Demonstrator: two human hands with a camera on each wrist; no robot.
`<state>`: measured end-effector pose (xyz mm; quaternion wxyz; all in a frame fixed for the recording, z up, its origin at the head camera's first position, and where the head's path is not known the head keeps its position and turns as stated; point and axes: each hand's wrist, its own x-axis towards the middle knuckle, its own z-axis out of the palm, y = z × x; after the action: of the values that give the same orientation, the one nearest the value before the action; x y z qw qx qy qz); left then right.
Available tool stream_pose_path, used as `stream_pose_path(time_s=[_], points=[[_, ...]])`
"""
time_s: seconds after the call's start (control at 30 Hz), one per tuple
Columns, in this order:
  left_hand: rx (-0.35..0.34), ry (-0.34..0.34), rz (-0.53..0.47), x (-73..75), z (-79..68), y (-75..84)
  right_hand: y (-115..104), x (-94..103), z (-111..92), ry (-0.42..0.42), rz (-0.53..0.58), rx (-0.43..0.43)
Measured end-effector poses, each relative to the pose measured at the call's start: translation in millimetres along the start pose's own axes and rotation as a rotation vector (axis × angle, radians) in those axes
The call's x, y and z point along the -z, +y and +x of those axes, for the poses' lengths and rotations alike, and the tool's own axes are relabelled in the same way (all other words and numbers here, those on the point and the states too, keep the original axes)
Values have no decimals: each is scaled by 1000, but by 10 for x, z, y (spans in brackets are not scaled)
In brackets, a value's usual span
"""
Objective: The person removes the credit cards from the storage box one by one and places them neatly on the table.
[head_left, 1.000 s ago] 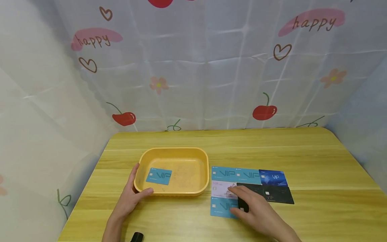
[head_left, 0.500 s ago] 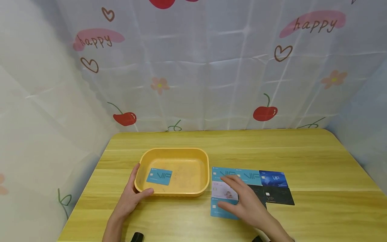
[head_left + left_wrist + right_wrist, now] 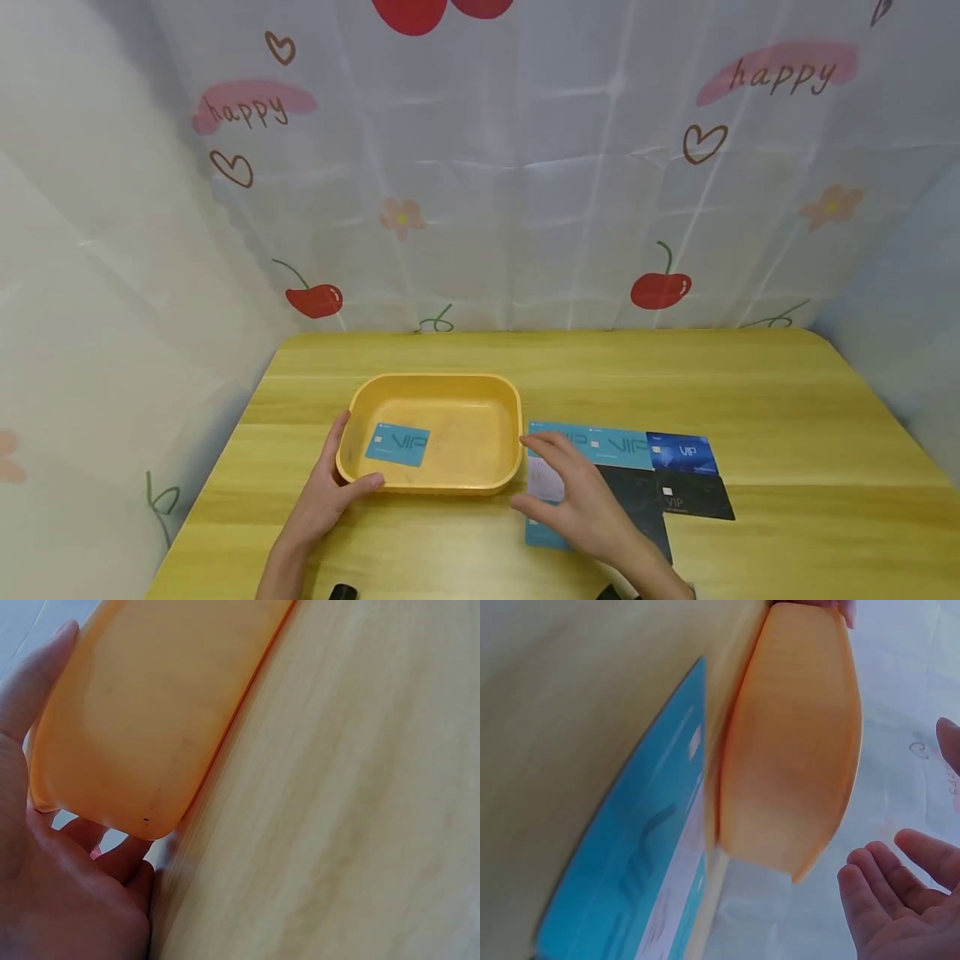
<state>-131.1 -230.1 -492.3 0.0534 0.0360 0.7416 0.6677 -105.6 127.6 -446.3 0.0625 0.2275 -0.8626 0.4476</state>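
Note:
My left hand [image 3: 318, 496] grips the left front corner of a yellow plastic tray [image 3: 442, 488], its thumb on the front rim. In the left wrist view the fingers [image 3: 124, 859] curl under the tray's end. A light-blue VIP card [image 3: 397, 444] lies inside the tray. My right hand [image 3: 588, 504] hovers with relaxed, parted fingers over cards beside the tray's right rim, holding nothing. Around it lie a light-blue card [image 3: 624, 448], a dark-blue card [image 3: 682, 454], a black card [image 3: 697, 497] and a partly covered pink card [image 3: 543, 479]. More cards are partly hidden by the hand.
The wooden table [image 3: 795, 417] extends right of the cards and behind the tray. A white curtain [image 3: 480, 250] printed with cherries and hearts hangs along its back edge. A small black object [image 3: 343, 592] shows at the bottom edge.
My right hand has moved left across the cards to the tray's right rim, baring more of the black card. My left hand keeps its grip on the tray. The head view has tilted slightly up.

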Motion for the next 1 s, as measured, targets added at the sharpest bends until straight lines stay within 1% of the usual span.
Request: stream_pose_path(time_s=[0.23,0.4,0.53,0.63,0.87,1.0], points=[[-10,-5,-10,-3,-9,-13,-148,-160,141,-9,22,17],[-5,-8,-7,-1,-10,6,-252,-254,239,-37,80,18],[-5,-10,-11,5,-22,0,-317,-351,307,-54,103,47],[-9,-13,-7,7,-20,-5,-343,-423,353,-60,94,64],[-21,-8,-2,11,-12,-9,-403,-559,476,-85,57,35],[-21,-23,-12,12,-14,-11,-424,-625,551,-105,56,23]])
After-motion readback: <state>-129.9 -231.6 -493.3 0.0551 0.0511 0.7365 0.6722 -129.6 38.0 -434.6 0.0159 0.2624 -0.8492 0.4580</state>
